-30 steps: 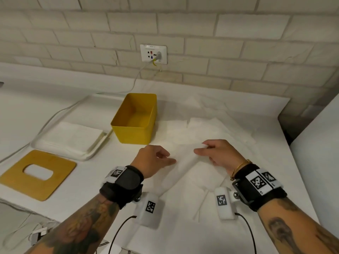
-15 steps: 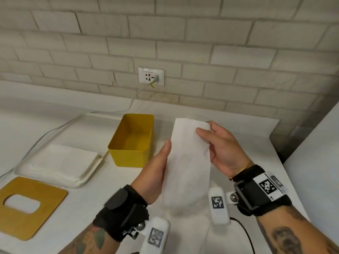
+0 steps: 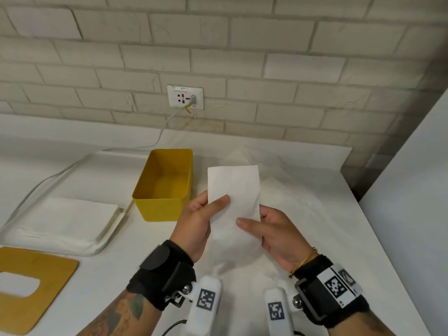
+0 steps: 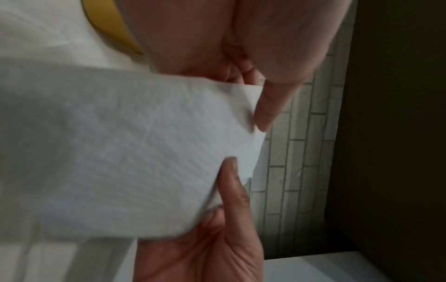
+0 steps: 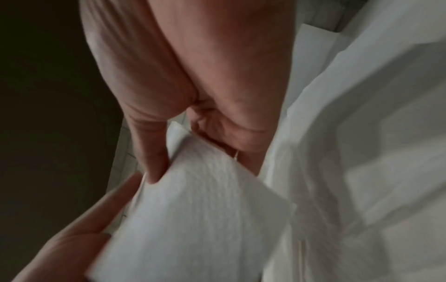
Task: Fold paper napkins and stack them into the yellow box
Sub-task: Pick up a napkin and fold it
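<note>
napkin (image 3: 234, 190) centre frame, upright strip above tabletop (image 3: 150, 248) | left hand (image 3: 197, 224) pinching left edge | right hand (image 3: 274, 236) pinching right edge | yellow box (image 3: 167, 207) just left, empty

A white counter (image 3: 121, 275) carries the yellow box (image 3: 160, 207), a tray (image 3: 101, 241), a wooden lid (image 3: 48, 277) and loose napkins (image 3: 303, 214).

napkin (image 3: 234, 190): white, folded into a long narrow strip, held upright above the table | yellow box (image 3: 160, 206): open-topped, empty, standing just left of the napkin
</note>
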Demonstrator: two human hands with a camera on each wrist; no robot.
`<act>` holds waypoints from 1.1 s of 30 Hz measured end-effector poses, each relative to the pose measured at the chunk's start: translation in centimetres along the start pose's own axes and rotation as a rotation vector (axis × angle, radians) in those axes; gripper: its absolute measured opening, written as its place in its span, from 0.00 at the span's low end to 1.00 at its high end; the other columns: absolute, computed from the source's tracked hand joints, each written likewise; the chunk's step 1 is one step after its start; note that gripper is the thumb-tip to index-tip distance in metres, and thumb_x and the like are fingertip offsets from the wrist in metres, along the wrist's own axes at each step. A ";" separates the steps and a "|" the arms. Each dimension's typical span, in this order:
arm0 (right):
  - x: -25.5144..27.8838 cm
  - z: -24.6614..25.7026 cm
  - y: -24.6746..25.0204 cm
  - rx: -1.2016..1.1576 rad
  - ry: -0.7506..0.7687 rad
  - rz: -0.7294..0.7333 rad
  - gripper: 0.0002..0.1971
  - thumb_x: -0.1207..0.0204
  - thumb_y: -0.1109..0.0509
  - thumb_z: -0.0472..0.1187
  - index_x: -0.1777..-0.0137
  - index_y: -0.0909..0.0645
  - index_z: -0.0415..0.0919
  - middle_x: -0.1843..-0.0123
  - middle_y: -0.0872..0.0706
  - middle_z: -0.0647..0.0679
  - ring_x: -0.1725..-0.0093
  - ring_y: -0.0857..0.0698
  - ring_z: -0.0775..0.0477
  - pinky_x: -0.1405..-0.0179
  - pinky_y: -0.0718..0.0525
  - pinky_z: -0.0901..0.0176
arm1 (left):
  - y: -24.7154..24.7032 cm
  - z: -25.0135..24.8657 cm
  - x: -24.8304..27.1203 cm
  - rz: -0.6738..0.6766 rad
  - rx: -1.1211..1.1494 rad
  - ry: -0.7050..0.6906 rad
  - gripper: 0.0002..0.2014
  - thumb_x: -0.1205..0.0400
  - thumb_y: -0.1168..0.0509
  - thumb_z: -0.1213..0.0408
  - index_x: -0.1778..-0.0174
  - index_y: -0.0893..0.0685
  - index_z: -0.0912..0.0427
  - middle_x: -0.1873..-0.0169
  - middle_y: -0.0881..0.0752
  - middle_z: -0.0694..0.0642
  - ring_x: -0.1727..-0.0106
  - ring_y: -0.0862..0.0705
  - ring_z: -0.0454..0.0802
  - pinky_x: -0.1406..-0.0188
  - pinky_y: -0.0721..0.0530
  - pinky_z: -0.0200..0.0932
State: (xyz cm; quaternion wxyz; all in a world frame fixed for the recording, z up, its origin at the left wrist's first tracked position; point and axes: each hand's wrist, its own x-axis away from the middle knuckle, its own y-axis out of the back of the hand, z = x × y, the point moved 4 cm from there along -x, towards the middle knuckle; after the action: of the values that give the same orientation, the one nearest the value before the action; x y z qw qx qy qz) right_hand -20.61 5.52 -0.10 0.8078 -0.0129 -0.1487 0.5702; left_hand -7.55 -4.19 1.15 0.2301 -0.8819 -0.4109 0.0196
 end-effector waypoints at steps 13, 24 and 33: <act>4.0 -5.5 0.9 0.306 -0.236 0.183 0.06 0.20 0.24 0.33 0.47 0.11 0.31 0.52 0.06 0.35 0.63 0.08 0.41 0.51 0.09 0.51 | 2.8 -0.4 -0.7 -0.086 0.150 0.060 0.16 0.14 0.34 0.64 0.33 0.14 0.64 0.41 0.09 0.64 0.45 0.08 0.59 0.49 0.08 0.53; 2.5 -2.1 14.0 0.386 -0.298 -0.680 0.16 0.21 0.24 0.50 0.51 0.12 0.34 0.60 0.08 0.39 0.70 0.12 0.45 0.69 0.16 0.57 | 4.6 1.6 0.4 -0.106 0.121 0.121 0.11 0.18 0.34 0.63 0.46 0.06 0.57 0.41 0.08 0.62 0.44 0.08 0.60 0.35 0.17 0.60; 0.5 -2.1 12.4 0.342 -0.060 -0.724 0.05 0.24 0.20 0.41 0.57 0.12 0.42 0.61 0.13 0.49 0.63 0.19 0.50 0.61 0.22 0.60 | 4.8 1.8 0.7 -0.129 0.081 0.117 0.12 0.16 0.35 0.63 0.38 0.12 0.56 0.42 0.08 0.61 0.45 0.07 0.59 0.37 0.17 0.60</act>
State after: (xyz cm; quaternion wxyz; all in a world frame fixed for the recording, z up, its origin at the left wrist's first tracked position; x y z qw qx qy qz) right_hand -31.28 10.67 -4.32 0.9422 0.1917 -0.0700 0.2656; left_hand -4.07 -5.68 -2.34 0.2898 -0.8432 -0.4518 -0.0302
